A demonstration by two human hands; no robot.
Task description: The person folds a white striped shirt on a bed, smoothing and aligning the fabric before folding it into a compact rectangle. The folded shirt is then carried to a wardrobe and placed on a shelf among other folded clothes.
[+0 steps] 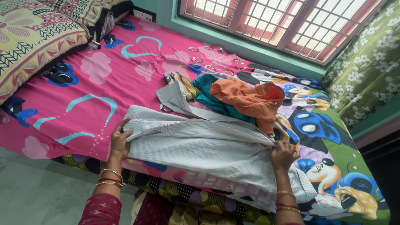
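A white, finely striped garment point(200, 146) lies spread across the near edge of a bed covered by a pink cartoon-print sheet point(96, 87). My left hand point(119, 139) grips the garment's left end, with its fingers curled over the edge. At the garment's right side my right hand point(283, 155) pinches a fold of the same cloth. Both wrists carry bangles. Behind the garment sits a pile of clothes: an orange piece point(250, 100) on top, a teal piece point(210, 93) under it and a patterned cloth point(183, 83) at the left.
Patterned pillows point(33, 37) rest at the bed's far left end. A barred window point(283, 21) runs along the wall behind the bed, with a green floral curtain point(371, 66) at the right. Grey floor point(37, 196) shows at the lower left.
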